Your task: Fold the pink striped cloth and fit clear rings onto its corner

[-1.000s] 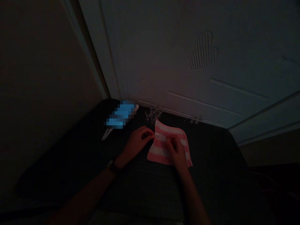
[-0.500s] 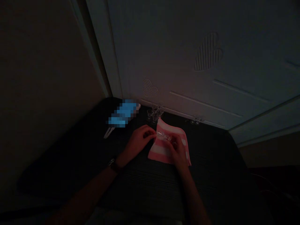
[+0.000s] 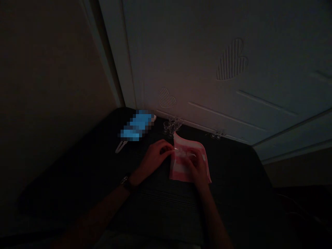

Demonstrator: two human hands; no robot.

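A small clear glass [image 3: 181,152] lies sideways over a pink-and-white striped cloth [image 3: 181,167], its outline faint in the dim light. My right hand [image 3: 197,166] is closed around the glass's right end. At the cloth's left edge, close to the glass's other end, my left hand [image 3: 161,152] pinches with thumb and forefinger. It appears to grip the cloth edge there; whether it also touches the glass is hard to see. Just behind the cloth stands a cluster of several small clear glasses [image 3: 171,126].
A pixelated, bright blue-screened device [image 3: 137,126] with a pale loop lies at the back left of the dark table [image 3: 160,204]. More small glassware [image 3: 217,135] sits at the back right. A white panel with raised hearts [image 3: 232,60] rises behind the table.
The cloth's lower left corner has shifted right, and its left side now hangs more upright. Both hands stay in nearly the same place. The glass shows less clearly.
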